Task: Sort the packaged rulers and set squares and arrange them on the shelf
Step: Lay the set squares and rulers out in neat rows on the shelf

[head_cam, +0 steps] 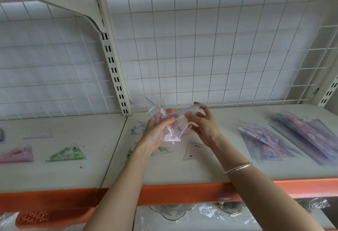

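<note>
White metal shelf point(182, 172), hands at centre.
Left hand point(155, 135) curls its fingers round clear plastic-wrapped set squares point(159, 112); right hand point(204, 126) pinches the same bundle.

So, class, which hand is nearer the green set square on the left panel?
Left. The left hand hovers right of the green set square; the right hand is farther right.

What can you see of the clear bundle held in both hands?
The bundle is several thin, clear plastic rulers and set squares with pink-red print, splayed at mixed angles, held in the air above the shelf. The left hand grips its lower part from beneath, thumb on front; the right hand pinches a long ruler on top. Blur hides the count.
</note>
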### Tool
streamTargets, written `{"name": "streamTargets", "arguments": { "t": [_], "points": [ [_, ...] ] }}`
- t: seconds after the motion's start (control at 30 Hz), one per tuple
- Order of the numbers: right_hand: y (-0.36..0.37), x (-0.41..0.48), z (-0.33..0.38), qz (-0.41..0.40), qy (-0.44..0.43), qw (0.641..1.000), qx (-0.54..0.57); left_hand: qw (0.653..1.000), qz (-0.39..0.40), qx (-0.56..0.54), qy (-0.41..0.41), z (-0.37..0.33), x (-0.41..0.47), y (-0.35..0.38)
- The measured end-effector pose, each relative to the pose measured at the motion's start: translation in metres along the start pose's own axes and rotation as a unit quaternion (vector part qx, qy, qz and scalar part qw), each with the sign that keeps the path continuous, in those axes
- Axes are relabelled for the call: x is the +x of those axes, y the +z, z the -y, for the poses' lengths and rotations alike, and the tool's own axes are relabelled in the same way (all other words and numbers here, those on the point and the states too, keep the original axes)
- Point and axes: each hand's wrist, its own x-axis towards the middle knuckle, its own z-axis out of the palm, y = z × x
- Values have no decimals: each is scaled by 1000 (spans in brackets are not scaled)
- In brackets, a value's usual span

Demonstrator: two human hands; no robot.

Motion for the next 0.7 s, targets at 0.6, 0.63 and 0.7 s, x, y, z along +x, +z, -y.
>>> {"name": "streamTargets", "arguments": {
  "t": [0.6,0.63,0.7],
  "points": [
    [-22,-12,40,70,-261,712,-648,983,59,159,-66,-43,-4,-3],
    [-22,-15,40,89,-262,711,-646,980,57,175,-72,-41,-4,-3],
    [-22,-22,41,121,-259,700,-655,977,57,189,-77,-37,-6,-3]
  ]
}}
